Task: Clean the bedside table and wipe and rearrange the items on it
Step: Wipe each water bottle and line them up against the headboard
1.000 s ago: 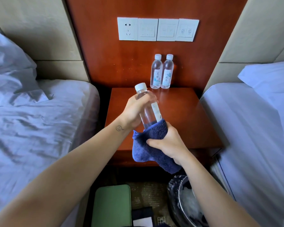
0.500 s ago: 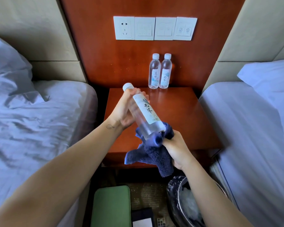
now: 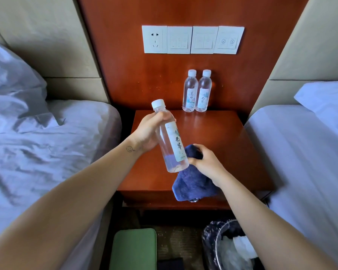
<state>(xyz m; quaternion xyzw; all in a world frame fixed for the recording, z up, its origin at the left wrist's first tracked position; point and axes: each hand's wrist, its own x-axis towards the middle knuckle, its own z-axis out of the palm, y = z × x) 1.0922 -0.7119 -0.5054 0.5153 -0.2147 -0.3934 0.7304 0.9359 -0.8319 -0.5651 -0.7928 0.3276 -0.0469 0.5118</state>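
Water bottle [image 3: 170, 142] and blue cloth [image 3: 193, 183] held over the bedside table [image 3: 226, 137].
My left hand [image 3: 147, 132] grips the tilted bottle near its cap; my right hand [image 3: 206, 162] clutches the cloth just beside its base. Two more bottles [image 3: 190, 92] stand touching at the table's back.

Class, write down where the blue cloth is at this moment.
In the head view the blue cloth is gripped in the right hand, over the front edge of the bedside table, just right of the bottle the left hand holds.
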